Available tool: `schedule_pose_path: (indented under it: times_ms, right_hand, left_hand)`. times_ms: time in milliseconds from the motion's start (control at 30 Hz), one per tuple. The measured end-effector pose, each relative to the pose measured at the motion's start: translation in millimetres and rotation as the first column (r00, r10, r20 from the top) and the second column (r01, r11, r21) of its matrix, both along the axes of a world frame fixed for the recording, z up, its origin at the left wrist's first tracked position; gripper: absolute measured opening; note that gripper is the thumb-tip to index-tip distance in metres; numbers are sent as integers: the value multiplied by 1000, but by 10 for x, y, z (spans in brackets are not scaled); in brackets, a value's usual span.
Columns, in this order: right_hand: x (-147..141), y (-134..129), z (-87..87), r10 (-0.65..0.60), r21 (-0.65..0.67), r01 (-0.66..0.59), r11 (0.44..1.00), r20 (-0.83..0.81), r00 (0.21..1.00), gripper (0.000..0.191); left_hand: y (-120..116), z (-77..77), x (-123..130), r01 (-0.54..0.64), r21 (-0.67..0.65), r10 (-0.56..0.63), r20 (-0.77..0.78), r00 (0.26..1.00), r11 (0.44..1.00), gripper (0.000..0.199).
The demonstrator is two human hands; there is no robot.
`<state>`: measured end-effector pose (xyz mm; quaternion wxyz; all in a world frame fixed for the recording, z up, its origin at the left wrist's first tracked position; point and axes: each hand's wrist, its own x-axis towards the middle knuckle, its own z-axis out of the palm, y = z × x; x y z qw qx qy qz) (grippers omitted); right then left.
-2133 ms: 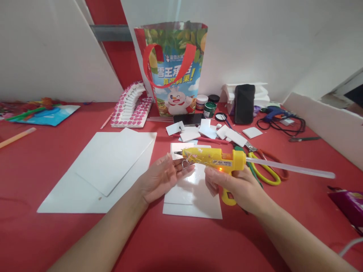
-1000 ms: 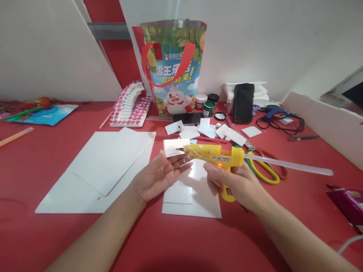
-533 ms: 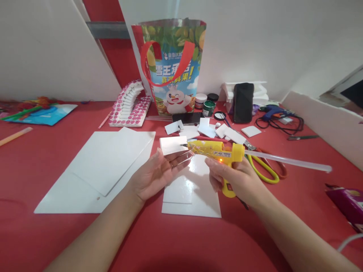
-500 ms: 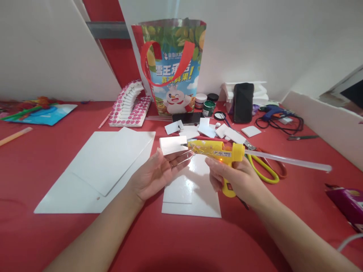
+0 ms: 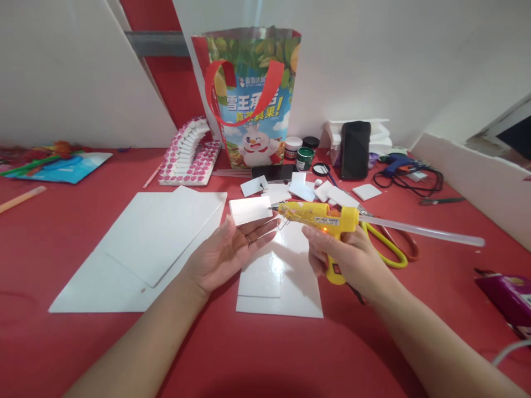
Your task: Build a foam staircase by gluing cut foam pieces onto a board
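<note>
Yellow glue gun (image 5: 317, 215) gripped in the right hand (image 5: 347, 250); left hand (image 5: 227, 251) pinches the white card (image 5: 250, 209) low, likely clearing its edge for the nozzle (image 5: 274, 208).

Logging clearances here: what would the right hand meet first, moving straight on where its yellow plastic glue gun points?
Likely the small white rectangular card in the left hand; the dark nozzle of the glue gun sits at the card's edge, though depth leaves contact unclear.
</note>
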<state>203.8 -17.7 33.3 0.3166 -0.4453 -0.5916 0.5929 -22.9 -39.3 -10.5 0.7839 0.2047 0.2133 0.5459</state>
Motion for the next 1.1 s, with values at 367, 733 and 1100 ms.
schedule_pose_path:
  times_ms: [367,733,1100]
  right_hand:
    - [-15,1,17,12,13,-12,1000,9,1000,31]
    - [-9,2,0,23,5,-23,1000,52,998,32]
    - [16,-10,17,95,-71,-95,993,-3,995,45]
  left_hand:
    - [5,-26,-9,0,29,1,-9,1000,1000,60]
    - [17,-5,-8,-35,39,38,-58,998,999,58]
    - [30,-6,-2,-65,73,66,-12,998,995,53]
